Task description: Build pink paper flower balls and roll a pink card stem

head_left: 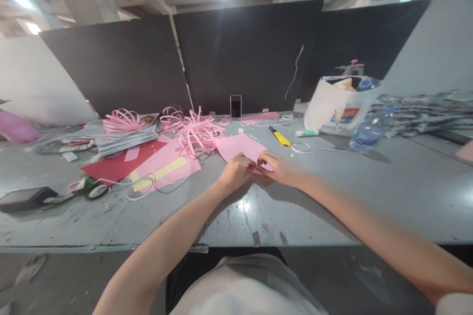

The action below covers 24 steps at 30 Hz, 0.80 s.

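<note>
A sheet of pink paper (242,146) lies at the middle of the table, with both hands at its near edge. My left hand (237,172) has its fingers closed on that edge from the left. Close beside it, my right hand (279,168) pinches the same edge from the right, the fingertips of the two hands almost meeting. The edge looks bent up or rolled between them, though the fingers hide most of it. A small brownish piece (264,179) shows under the paper, below the right hand.
Pink paper-strip loops (199,130) stand behind on the left, near red paper (121,162) and green-handled scissors (94,189). A yellow utility knife (280,137), a glue stick (306,133), a white bag (338,106) and a water bottle (371,130) are to the right. A phone (235,106) leans at the back.
</note>
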Motion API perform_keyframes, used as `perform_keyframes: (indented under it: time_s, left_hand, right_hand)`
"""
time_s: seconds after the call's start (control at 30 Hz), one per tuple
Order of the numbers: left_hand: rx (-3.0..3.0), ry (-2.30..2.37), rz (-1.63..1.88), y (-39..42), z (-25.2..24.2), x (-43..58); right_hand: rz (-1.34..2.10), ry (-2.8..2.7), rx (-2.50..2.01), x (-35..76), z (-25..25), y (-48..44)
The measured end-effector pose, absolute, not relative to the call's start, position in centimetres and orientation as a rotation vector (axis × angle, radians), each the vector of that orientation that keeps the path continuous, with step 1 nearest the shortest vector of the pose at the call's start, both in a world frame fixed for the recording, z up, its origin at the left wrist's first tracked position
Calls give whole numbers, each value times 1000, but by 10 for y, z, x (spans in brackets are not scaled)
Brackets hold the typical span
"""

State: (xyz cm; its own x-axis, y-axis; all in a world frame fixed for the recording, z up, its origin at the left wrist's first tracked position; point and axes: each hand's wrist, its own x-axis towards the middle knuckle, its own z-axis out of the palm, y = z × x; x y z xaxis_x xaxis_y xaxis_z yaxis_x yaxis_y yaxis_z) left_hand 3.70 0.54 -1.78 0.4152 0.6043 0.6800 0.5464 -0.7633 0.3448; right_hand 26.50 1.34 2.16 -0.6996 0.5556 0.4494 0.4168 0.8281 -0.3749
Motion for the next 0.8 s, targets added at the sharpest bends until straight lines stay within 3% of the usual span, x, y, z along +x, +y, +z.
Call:
perform_keyframes:
  time_s: [0.8]
  left_hand:
    - [2623, 999, 1292, 9, -21, 36]
  right_hand:
    - [335, -2364, -743, 263, 14, 19]
